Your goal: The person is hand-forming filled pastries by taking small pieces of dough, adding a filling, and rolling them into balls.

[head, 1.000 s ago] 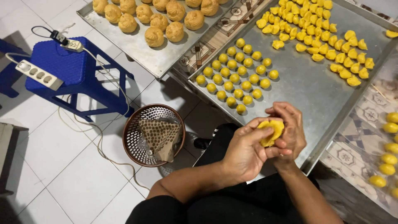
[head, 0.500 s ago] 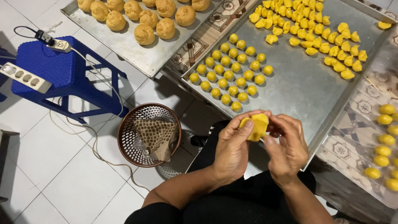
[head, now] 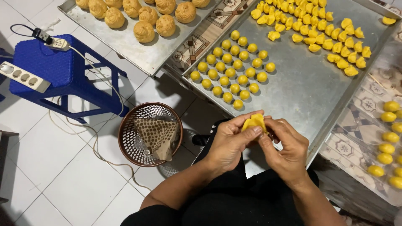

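Note:
A folded piece of yellow dough (head: 254, 122) is pinched between the fingertips of my left hand (head: 228, 142) and my right hand (head: 284, 148), just above the near edge of a large metal tray (head: 301, 88). On that tray lie rows of small yellow dough balls (head: 234, 67) at the left. Several folded yellow dough pieces (head: 318, 33) lie toward its far side.
A second metal tray (head: 138, 54) at the far left holds several brown swirled pastries (head: 144, 31). A brown mesh basket (head: 150, 134) with paper stands on the tiled floor. A blue stool (head: 54, 75) carries a power strip (head: 23, 76). More yellow balls (head: 387, 138) lie on plastic at right.
My hands have shifted slightly left in view while working the dough piece, which now looks more folded and pointed at the top. The camera has tilted a little.

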